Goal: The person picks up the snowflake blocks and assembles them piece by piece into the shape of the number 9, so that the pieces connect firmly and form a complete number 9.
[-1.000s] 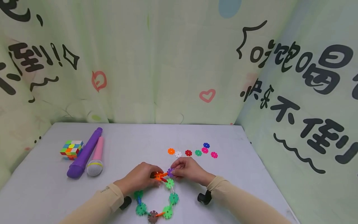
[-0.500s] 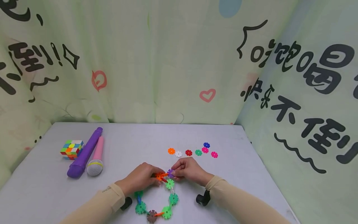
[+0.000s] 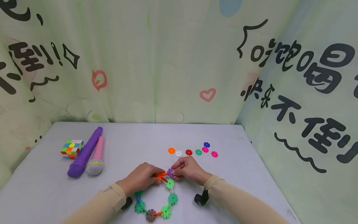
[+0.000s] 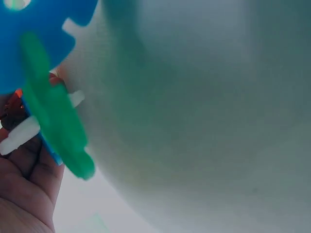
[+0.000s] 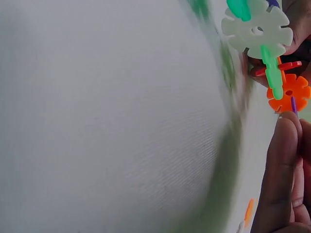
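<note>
A ring of interlocking plastic snowflake discs in green, brown, orange and other colours lies on the table, with a light green disc (image 3: 166, 212) and a brown disc (image 3: 151, 215) on its near side. At the ring's far side my left hand (image 3: 140, 178) grips an orange disc (image 3: 160, 176). Facing it, my right hand (image 3: 190, 170) pinches a purple disc (image 3: 170, 172) by the edge, against an orange piece. The right wrist view shows the purple disc edge-on, meeting an orange disc (image 5: 289, 92) beside a white one (image 5: 257, 30). A blurred green disc (image 4: 60, 121) crosses the left wrist view.
Loose discs lie beyond my hands, among them an orange one (image 3: 171, 150), a red one (image 3: 188, 152) and a blue one (image 3: 206, 144). At the left stand a puzzle cube (image 3: 72, 149), a purple toy microphone (image 3: 85, 152) and a pink one (image 3: 96, 155).
The near side of the ring has shifted slightly to the left. Both hands keep their hold in nearly the same place, and the loose discs have not moved.
</note>
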Available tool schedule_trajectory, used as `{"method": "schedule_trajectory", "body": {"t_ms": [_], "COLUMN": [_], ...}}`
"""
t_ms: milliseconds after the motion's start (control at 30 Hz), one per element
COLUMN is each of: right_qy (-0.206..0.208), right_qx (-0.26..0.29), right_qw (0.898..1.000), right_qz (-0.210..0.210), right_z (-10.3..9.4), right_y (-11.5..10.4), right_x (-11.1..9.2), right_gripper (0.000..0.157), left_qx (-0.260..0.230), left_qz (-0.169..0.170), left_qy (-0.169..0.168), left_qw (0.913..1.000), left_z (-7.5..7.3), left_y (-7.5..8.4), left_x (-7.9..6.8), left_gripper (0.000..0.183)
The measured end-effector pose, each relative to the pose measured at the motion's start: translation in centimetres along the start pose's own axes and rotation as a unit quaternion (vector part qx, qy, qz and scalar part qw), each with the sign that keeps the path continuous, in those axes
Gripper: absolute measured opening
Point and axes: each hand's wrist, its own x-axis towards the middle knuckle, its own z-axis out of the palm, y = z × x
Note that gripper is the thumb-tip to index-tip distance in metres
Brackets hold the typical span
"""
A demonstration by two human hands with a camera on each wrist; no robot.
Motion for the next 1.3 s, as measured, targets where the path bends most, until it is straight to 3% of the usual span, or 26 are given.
{"method": "schedule_trajectory", "body": {"t_ms": [200,600,800,1067,1300], "right_qy": [-0.001,-0.034,-0.043,-0.047,-0.056], "right_qx": [-0.003,0.002,0.015,0.014,-0.048], "right_qw": [1.000,0.999,0.999,0.999,0.997], "right_qz": [0.002,0.001,0.001,0.013,-0.004], "right_z": [0.3,-0.1,-0.2,-0.5,-2.5], "right_y": [0.2,0.5,0.5,0.3,0.7], "right_x": [-0.1,-0.1,-0.3,-0.4,-0.2], "right_gripper": [0.010,0.015,0.017,0.016,0.018], "left_qx": [0.007,-0.052,-0.034,0.000,0.004], "left_qz": [0.009,-0.005,0.002,0.000,-0.001], "left_qy": [-0.003,-0.003,0.010,0.008,0.009], "left_qw": [0.9999,0.9986,0.9994,1.0000,1.0000], "left_z": [0.2,-0.1,-0.6,-0.6,-0.4], "left_y": [-0.1,0.1,0.8,1.2,1.1], "left_x": [0.0,-0.3,0.3,1.0,1.0], "left_gripper": [0.035,0.029,0.015,0.011,0.009]}}
